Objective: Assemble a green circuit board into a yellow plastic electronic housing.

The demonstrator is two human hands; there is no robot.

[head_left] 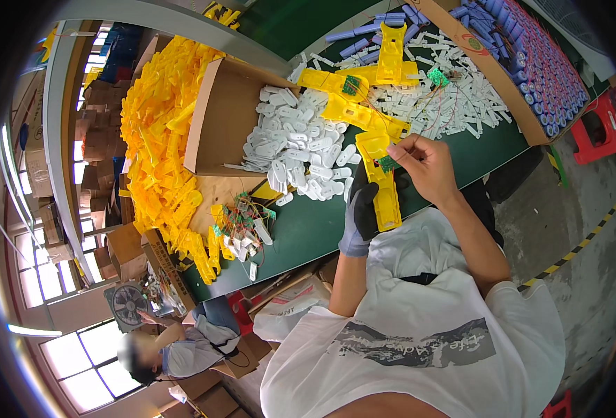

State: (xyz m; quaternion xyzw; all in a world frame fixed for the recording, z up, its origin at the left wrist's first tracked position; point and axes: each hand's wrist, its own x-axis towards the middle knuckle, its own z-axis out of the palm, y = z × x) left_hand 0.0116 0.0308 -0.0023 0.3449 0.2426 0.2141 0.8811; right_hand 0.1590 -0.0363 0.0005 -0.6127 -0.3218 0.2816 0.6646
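Note:
My left hand (361, 217), in a grey and black glove, grips a long yellow plastic housing (387, 203) in front of my body. A small green circuit board (387, 165) lies at the housing's upper half. The thumb and forefinger of my bare right hand (426, 167) pinch at that board's edge; the exact contact is partly hidden by the fingers. Just beyond, more yellow housings (364, 113) lie crossed over each other, one with a green board (351, 86) and thin wires on it.
White oval pieces (297, 143) spill from a cardboard box (214, 115). Yellow parts (158, 139) are heaped at left, beside wired boards (245, 219). White strips (461, 104) cover the far table; a carton of purple cylindrical cells (531, 76) stands right. Another person (189, 352) sits lower left.

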